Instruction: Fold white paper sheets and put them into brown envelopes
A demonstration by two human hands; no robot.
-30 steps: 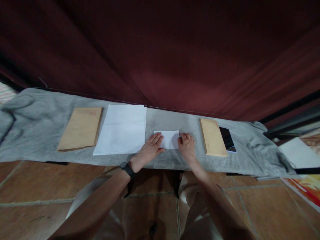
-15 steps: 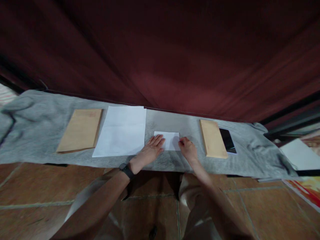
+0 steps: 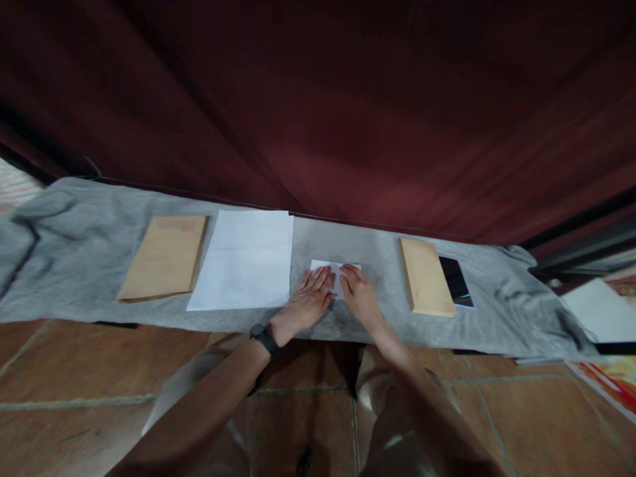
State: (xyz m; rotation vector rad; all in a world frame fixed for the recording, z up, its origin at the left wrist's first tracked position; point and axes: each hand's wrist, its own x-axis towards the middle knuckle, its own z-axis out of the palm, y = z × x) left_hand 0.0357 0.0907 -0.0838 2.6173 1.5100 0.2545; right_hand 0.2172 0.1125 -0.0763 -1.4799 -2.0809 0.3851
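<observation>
A small folded white sheet of paper (image 3: 338,286) lies flat on the grey cloth, partly covered by both hands. My left hand (image 3: 311,298), with a dark watch (image 3: 264,339) on its wrist, rests palm down with fingers stretched over the paper's left part. Across the right part lies my right hand (image 3: 358,291), its fingers extended and pressing down on the paper. A narrow strip of the sheet shows between the two hands and along its far edge. To the left is a stack of larger white sheets (image 3: 243,262).
Brown envelopes (image 3: 163,258) are stacked at the far left of the grey cloth (image 3: 318,232). On the right lie more brown envelopes (image 3: 426,277), partly over a dark phone (image 3: 456,281). A dark red curtain (image 3: 318,119) hangs behind. Tiled floor (image 3: 74,371) lies below.
My right hand has moved left from the paper's right edge onto its surface, and its fingers have straightened. My left hand stays on the left part. The view has shifted slightly.
</observation>
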